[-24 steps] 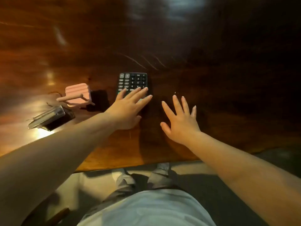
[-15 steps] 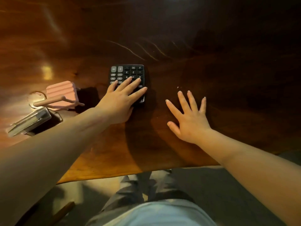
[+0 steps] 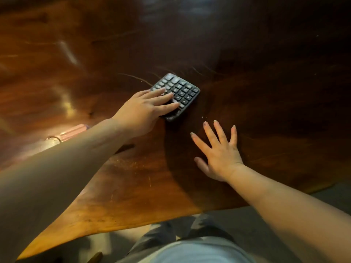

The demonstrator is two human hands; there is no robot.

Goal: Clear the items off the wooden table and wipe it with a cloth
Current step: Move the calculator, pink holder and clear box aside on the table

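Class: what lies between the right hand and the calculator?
Only bare table, by the head view: the right hand is spread flat, apart from the calculator. The left hand is on the calculator's keys.

Wooden table (image 3: 133,186): glossy varnish, fine scratches under my palms. Calculator (image 3: 180,92): dark matt plastic, smooth grey keys. Ribbed pink item (image 3: 73,130): plastic by its look, partly hidden by my arm
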